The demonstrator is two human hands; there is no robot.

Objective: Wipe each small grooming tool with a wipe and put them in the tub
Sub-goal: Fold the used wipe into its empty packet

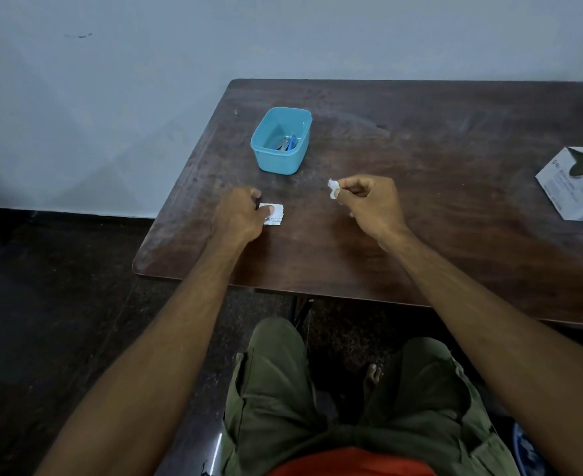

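A light blue plastic tub (272, 163) stands on the dark wooden table (420, 214), with several small metal grooming tools (287, 143) lying inside it. My left hand (240, 214) rests on the table below the tub, its thumb on a small white printed wipe packet (275, 216); a thin dark tip shows at its fingers, and I cannot tell what it is. My right hand (369, 199) hovers to the right and pinches a small crumpled white wipe (333, 187) between thumb and fingers.
A white cardboard box (578, 187) with an opening on top sits at the table's right edge. The table's left edge and near corner are close to my left hand. A pale wall lies behind; my knees are under the table's front edge.
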